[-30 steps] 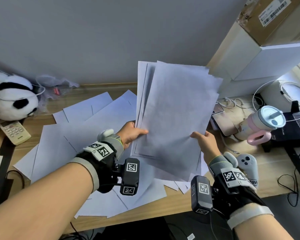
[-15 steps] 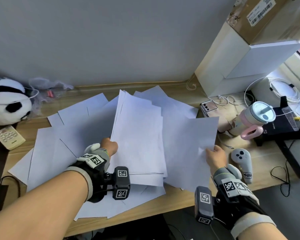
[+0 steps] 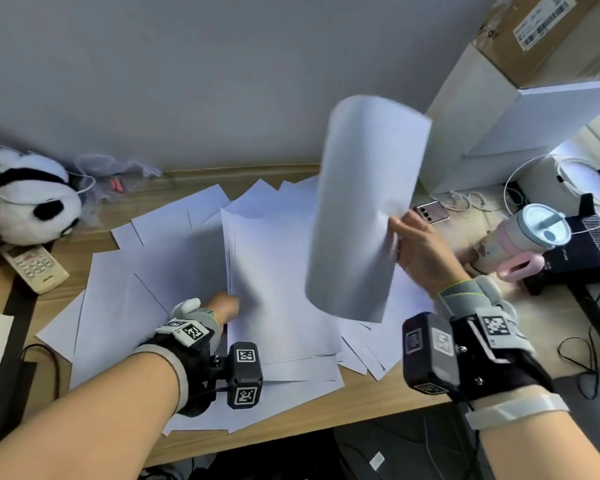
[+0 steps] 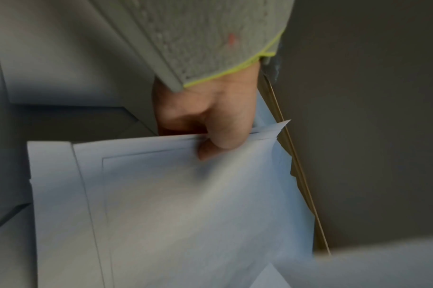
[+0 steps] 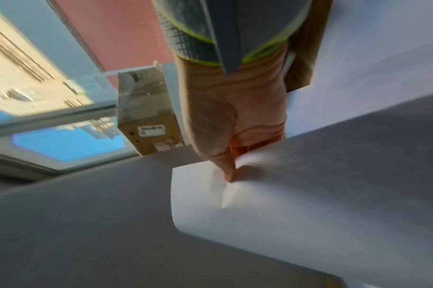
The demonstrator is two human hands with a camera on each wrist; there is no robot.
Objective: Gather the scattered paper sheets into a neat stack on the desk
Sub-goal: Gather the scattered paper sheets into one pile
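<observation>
— Where are the hands?

— The left hand (image 3: pixel 222 306) pinches the near-left edge of a sheaf (image 3: pixel 278 278) of sheets, thumb on top, as the left wrist view shows. The sheaf lies low over the loose sheets (image 3: pixel 142 292) spread across the tabletop (image 3: pixel 326 410).

— And the right hand?

— The right hand (image 3: pixel 420 251) is raised and pinches one single sheet (image 3: pixel 364 209) by its right edge, thumb pressed into the paper. That sheet curls and hangs in the air above the sheaf, blurred.

— What else is around?

— A panda toy (image 3: pixel 28 199) and a remote (image 3: pixel 33 268) at the left. At the right, a phone (image 3: pixel 430 211), a pink tumbler (image 3: pixel 520 244) and a white box (image 3: pixel 520 129).
</observation>
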